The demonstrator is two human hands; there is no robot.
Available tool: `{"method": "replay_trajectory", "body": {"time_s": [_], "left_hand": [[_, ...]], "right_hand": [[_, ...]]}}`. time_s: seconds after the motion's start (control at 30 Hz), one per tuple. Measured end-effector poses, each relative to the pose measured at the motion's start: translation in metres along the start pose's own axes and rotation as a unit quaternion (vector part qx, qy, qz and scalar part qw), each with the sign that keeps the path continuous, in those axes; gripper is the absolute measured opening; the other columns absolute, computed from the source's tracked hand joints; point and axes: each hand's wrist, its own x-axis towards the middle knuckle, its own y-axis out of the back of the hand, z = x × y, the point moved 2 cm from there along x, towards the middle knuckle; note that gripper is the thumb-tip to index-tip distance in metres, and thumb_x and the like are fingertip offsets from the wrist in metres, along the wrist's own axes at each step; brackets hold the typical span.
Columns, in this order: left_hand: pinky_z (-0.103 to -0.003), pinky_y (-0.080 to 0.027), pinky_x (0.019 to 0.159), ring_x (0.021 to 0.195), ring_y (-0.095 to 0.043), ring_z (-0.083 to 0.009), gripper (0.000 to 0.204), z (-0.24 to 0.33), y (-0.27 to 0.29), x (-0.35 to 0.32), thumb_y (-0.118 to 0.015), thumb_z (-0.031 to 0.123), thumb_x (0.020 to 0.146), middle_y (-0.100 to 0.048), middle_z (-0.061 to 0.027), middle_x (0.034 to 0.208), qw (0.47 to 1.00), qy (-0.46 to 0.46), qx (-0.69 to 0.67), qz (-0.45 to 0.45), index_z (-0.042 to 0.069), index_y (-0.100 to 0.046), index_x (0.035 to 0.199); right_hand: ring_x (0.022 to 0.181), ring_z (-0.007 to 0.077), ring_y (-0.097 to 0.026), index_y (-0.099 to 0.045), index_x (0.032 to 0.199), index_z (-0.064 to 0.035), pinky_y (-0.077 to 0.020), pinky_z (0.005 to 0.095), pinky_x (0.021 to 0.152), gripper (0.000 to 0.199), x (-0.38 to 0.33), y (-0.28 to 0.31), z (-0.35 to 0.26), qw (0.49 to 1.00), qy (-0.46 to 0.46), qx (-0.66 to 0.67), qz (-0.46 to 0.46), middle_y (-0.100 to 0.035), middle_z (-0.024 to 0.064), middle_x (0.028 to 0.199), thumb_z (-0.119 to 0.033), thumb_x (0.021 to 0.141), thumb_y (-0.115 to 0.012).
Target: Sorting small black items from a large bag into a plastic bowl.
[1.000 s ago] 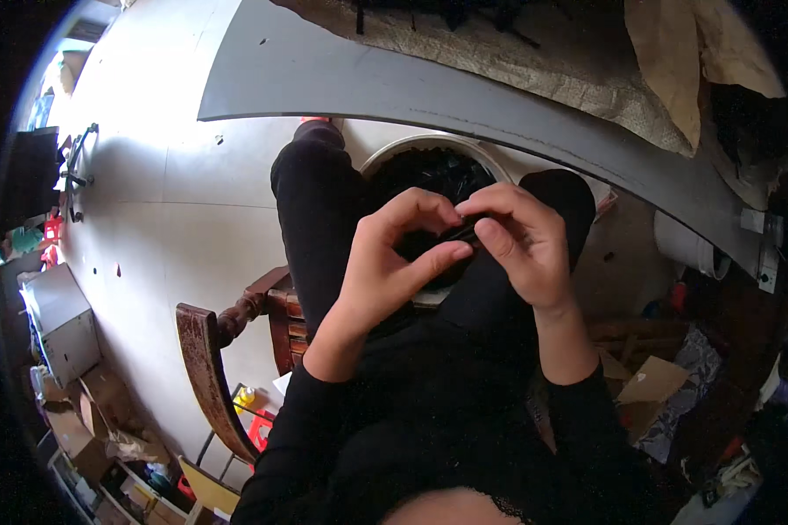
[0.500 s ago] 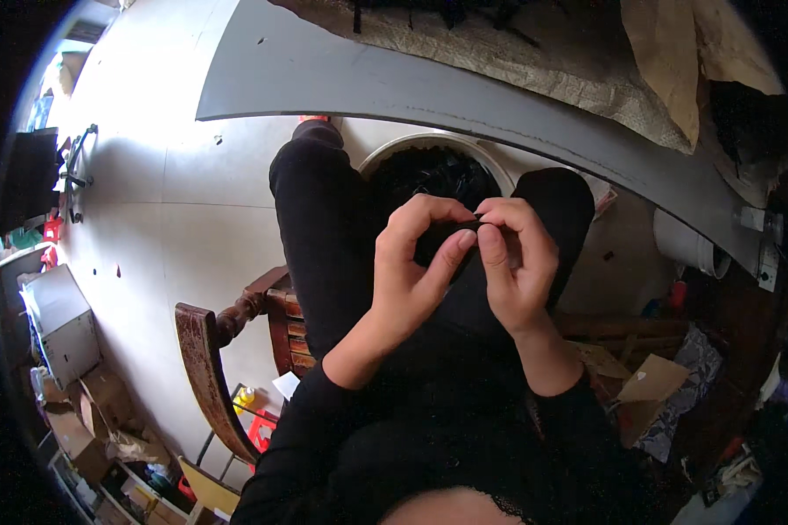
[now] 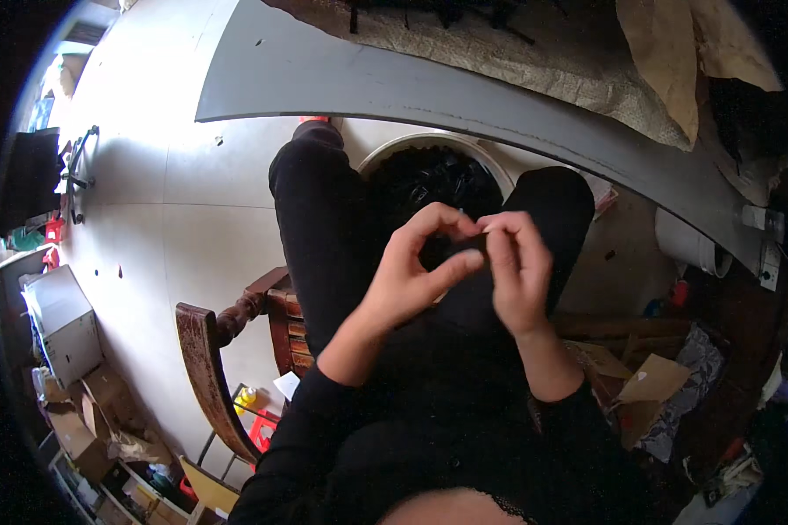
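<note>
Left hand (image 3: 418, 269) and right hand (image 3: 518, 273) pinch a small black piece (image 3: 475, 244) above the lap (image 3: 464, 317), near side of the bucket (image 3: 500, 171). Blurry, but likely light, perhaps bendy; best taken by its ends!

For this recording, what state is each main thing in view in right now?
Small black piece: between the hands, outline unclear
Left hand: curled, appears to pinch the piece
Right hand: curled at the piece, blurred, grip unclear
Bucket: lidless, holding dark pieces
Grey table: partly covered by a sack
Wooden chair: finish worn
Cardboard box: flap open
</note>
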Motion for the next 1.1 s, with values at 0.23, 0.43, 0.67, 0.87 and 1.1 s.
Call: {"method": "replay_trajectory", "body": {"time_s": [0.23,0.43,0.67,0.87,1.1], "left_hand": [[-0.028,-0.046,0.077,0.087,-0.055,-0.018,0.039,0.014,0.001,0.003,-0.075,0.009,0.064,-0.055,-0.0092,0.101,0.986,-0.135,0.087,-0.055,0.002,-0.06,0.1],[-0.028,-0.049,0.07,0.08,-0.061,-0.0216,0.032,0.019,-0.002,0.004,-0.075,0.009,0.065,-0.06,-0.0111,0.094,0.96,-0.129,0.249,0.03,0.001,-0.06,0.092],[-0.03,-0.047,0.073,0.084,-0.058,-0.0245,0.025,0.022,-0.007,0.004,-0.065,-0.002,0.066,-0.059,-0.0127,0.089,0.954,-0.168,0.24,0.066,0.001,-0.059,0.091],[-0.028,-0.04,0.075,0.083,-0.051,-0.0202,0.013,0.018,0.0,-0.001,-0.052,0.008,0.083,-0.055,-0.011,0.088,0.973,-0.134,0.15,0.113,-0.003,-0.058,0.086],[-0.027,-0.039,0.072,0.08,-0.05,-0.0176,0.014,0.021,0.014,-0.006,-0.053,0.011,0.083,-0.054,-0.0093,0.085,0.978,-0.141,0.124,0.094,-0.002,-0.058,0.084]], "right_hand": [[0.068,0.0079,-0.05,-0.051,0.096,0.0002,-0.0392,0.0193,0.055,0.024,0.006,0.01,0.014,0.925,-0.178,0.307,-0.138,-0.052,0.0028,0.083,-0.021,0.093,-0.042],[0.068,0.0053,-0.047,-0.055,0.098,0.0006,-0.0384,0.0197,0.059,0.021,0.008,0.01,-0.005,0.999,0.027,0.003,-0.034,-0.053,0.0017,0.08,-0.017,0.089,-0.05],[0.06,0.004,-0.05,-0.053,0.093,-0.0024,-0.04,0.018,0.052,0.009,-0.001,-0.003,-0.007,0.982,-0.077,0.166,0.048,-0.054,0.0004,0.075,-0.01,0.089,-0.051],[0.063,0.0092,-0.051,-0.055,0.087,-0.0017,-0.0407,0.0219,0.052,0.006,0.017,-0.004,0.0,0.998,-0.009,0.042,0.049,-0.054,0.0043,0.073,-0.007,0.085,-0.054],[0.071,0.0282,-0.057,-0.058,0.085,-0.0033,-0.0453,0.037,0.061,0.009,0.141,0.021,-0.017,0.892,0.239,-0.357,0.143,-0.058,0.0113,0.083,-0.012,0.081,-0.056]]}}
